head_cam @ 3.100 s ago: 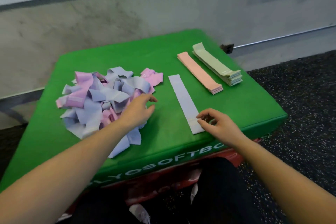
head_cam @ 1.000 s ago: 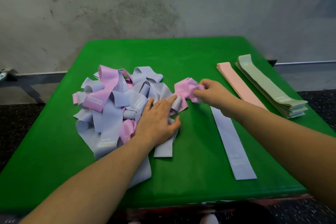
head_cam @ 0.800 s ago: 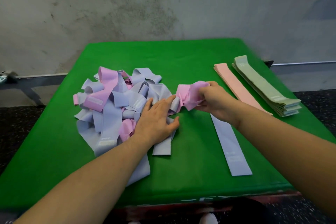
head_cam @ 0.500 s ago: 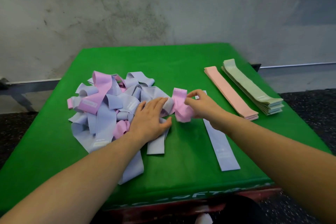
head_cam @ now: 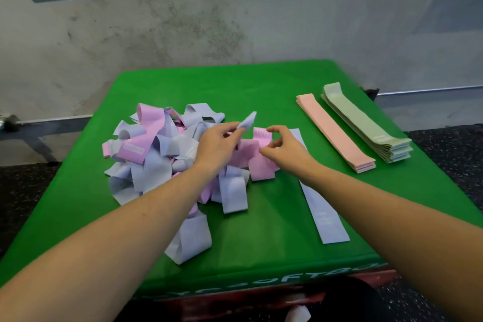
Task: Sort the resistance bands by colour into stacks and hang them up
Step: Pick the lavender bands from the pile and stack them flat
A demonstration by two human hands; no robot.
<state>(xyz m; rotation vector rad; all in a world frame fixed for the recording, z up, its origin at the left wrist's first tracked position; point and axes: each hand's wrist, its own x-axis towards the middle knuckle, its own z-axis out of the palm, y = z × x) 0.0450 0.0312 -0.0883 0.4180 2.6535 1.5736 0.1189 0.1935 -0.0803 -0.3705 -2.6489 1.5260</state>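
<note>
A tangled pile of lavender and pink resistance bands [head_cam: 146, 159] lies left of centre on the green soft box [head_cam: 261, 86]. My left hand [head_cam: 217, 146] hovers over the pile's right side and pinches the end of a lavender band [head_cam: 248, 121], which sticks up. My right hand [head_cam: 285, 151] is just to its right, fingers curled round the top edge of a crumpled pink band [head_cam: 261, 165]. A single lavender band [head_cam: 324, 217] lies flat under my right forearm. A peach stack [head_cam: 337, 133] and a pale green stack [head_cam: 366, 125] lie side by side at the right.
A grey concrete wall rises behind the box, with a metal rail [head_cam: 52, 120] low along it. Dark speckled floor [head_cam: 444, 154] surrounds the box. A red base [head_cam: 261, 303] shows under the box's front edge.
My left hand has lifted off the pile and now pinches a lavender band end. My right hand has pulled the pink band free of the pile, toward the flat lavender band.
</note>
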